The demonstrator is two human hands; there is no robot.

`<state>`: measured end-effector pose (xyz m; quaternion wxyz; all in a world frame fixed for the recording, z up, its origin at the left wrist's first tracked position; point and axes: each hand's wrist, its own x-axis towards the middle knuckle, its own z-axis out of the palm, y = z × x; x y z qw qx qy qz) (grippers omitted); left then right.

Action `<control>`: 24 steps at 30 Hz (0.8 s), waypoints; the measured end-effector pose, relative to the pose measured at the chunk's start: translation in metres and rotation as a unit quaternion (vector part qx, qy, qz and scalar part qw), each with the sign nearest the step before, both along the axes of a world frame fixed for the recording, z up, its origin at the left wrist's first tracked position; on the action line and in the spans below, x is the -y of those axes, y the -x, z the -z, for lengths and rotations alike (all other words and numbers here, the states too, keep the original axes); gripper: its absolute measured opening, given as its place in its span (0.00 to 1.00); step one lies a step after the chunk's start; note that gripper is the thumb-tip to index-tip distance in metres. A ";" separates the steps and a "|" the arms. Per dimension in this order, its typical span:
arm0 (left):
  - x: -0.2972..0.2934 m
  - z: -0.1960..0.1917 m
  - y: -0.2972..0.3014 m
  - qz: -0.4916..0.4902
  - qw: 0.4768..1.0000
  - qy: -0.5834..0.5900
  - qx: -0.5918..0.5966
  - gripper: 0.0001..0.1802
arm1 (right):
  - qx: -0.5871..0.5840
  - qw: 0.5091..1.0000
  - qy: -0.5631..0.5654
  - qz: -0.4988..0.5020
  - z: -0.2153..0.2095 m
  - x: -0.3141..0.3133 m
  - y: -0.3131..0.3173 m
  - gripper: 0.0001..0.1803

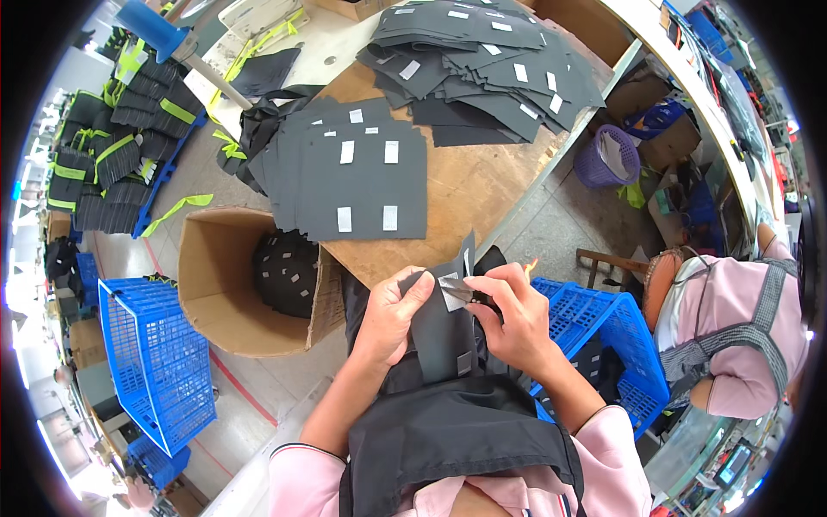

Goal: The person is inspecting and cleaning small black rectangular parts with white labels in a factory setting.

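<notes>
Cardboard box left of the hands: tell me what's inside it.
Inside the cardboard box are dark pieces with small pale patches. Whatever lies beneath those top pieces is covered, so the pile's depth cannot be seen.

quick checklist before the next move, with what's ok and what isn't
1. Panel held: ok, the left hand grips it near its upper end.
2. Tool in grip: ok, the right hand holds it over a white patch on the panel.
3. Tool clear of the left thumb: cannot tell, its tip is very close.
4. Stray threads gone from that patch: cannot tell, too small to see.
5. Near stack squared up: not ok, sheets fan out to the left.
6. Box open: ok, dark pieces show inside.
</notes>
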<state>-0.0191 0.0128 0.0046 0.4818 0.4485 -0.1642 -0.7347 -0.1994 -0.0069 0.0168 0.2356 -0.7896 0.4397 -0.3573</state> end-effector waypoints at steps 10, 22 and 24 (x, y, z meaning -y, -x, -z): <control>0.001 0.003 -0.006 0.004 1.000 -0.002 0.000 0.09 | 0.009 0.999 0.035 0.015 0.013 -0.006 -0.006 0.18; 0.002 0.000 -0.006 0.026 0.999 -0.006 0.035 0.09 | 0.024 1.000 -0.011 0.013 0.006 -0.002 0.000 0.19; 0.004 0.000 -0.007 0.044 0.997 0.016 0.063 0.09 | 0.057 0.991 -0.116 -0.019 0.006 0.007 0.005 0.24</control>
